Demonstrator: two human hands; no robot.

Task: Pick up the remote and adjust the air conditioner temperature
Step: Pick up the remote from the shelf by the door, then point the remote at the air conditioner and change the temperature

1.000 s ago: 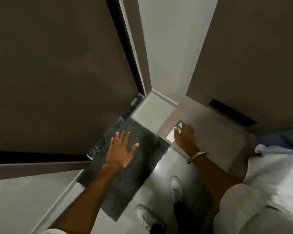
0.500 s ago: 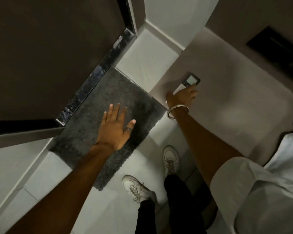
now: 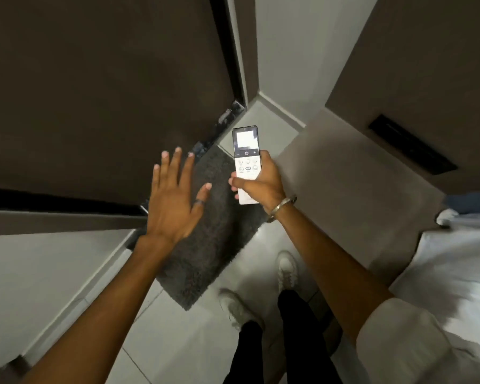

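Observation:
A slim white remote (image 3: 246, 159) with a lit screen at its top and several round buttons below is held upright in the air, buttons facing me. My right hand (image 3: 262, 184) grips its lower half, thumb across the front, a metal bangle on the wrist. My left hand (image 3: 176, 199) hovers to the left of the remote, palm down, fingers spread, a dark ring on one finger, holding nothing. No air conditioner is in view.
A dark grey mat (image 3: 214, 234) lies on the pale tiled floor below my hands. A dark door (image 3: 100, 87) stands to the left. A beige bedside top (image 3: 344, 184) is at right, with white bedding (image 3: 455, 267) beyond. My white shoes (image 3: 287, 268) are on the floor.
My right hand has lifted the remote off the beige top and brought it left, in front of me, screen up. My left hand stays spread beside it.

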